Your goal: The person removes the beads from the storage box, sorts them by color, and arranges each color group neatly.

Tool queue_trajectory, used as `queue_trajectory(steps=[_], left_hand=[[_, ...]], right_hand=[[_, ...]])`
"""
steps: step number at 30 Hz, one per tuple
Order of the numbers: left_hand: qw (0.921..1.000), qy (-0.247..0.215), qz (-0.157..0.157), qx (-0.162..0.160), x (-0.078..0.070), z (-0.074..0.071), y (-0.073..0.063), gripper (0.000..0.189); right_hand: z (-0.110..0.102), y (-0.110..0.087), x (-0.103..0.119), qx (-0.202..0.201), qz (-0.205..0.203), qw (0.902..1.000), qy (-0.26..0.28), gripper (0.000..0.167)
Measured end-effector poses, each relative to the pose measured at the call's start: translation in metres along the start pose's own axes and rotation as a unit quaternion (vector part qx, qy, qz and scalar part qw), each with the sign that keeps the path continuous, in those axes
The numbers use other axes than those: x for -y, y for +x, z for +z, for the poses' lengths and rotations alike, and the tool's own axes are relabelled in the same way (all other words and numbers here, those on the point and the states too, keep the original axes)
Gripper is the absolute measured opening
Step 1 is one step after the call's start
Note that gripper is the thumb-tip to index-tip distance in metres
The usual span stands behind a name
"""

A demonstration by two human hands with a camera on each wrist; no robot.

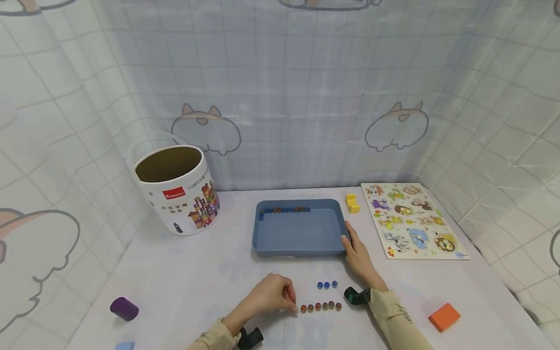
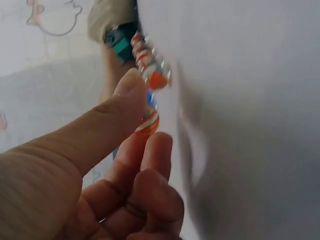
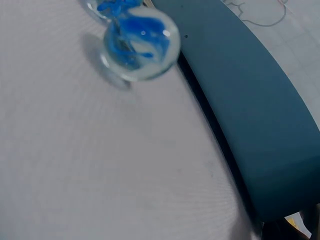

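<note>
My left hand [image 1: 274, 294] pinches an orange-and-white glass marble [image 2: 148, 121] between thumb and fingers, low over the table at the left end of a row of orange-brown marbles [image 1: 318, 306]. Behind that row lie three blue marbles [image 1: 326, 285]; one blue-and-clear marble [image 3: 142, 42] is large in the right wrist view. My right hand [image 1: 360, 257] grips the right side of a blue-grey tray [image 1: 302, 253], its fingers partly hidden by the rim. Inside the tray, a line of blue and orange-brown marbles [image 1: 286, 210] runs along the back wall, with one below its left end.
A white printed bucket [image 1: 183, 209] stands at back left. Right of the tray are a yellow block [image 1: 352, 204] and an animal puzzle board [image 1: 411, 221]. A purple cylinder [image 1: 124, 308] and light blue block [image 1: 125, 345] lie front left, an orange block [image 1: 444, 317] front right.
</note>
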State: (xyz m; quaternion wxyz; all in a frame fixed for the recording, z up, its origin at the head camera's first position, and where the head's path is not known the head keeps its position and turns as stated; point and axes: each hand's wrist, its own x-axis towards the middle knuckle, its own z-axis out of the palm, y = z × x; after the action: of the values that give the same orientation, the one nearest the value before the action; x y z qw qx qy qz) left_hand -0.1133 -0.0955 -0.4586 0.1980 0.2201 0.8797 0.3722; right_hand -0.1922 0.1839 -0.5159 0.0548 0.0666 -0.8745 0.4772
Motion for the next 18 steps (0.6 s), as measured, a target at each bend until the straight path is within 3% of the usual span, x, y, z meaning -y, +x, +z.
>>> queue_trajectory(steps=[6, 10, 14, 18], left_hand=[[0.999, 0.042, -0.008, -0.011, -0.002, 0.01, 0.0, 0.023], [0.9983, 0.056, -0.008, -0.012, -0.002, 0.01, 0.001, 0.023], [0.9982, 0.053, 0.003, -0.027, -0.01, -0.009, 0.011, 0.019], [0.9984, -0.014, 0.014, -0.054, -0.018, -0.039, 0.038, 0.018]], right_hand=[[-0.001, 0.0, 0.001, 0.0, 0.002, 1.0, 0.007, 0.059], [-0.001, 0.0, 0.001, 0.004, 0.006, 0.9999, 0.01, 0.059], [0.0, -0.001, 0.001, 0.005, 0.003, 0.9999, 0.009, 0.059], [0.0, -0.001, 0.003, 0.005, 0.002, 0.9999, 0.011, 0.059]])
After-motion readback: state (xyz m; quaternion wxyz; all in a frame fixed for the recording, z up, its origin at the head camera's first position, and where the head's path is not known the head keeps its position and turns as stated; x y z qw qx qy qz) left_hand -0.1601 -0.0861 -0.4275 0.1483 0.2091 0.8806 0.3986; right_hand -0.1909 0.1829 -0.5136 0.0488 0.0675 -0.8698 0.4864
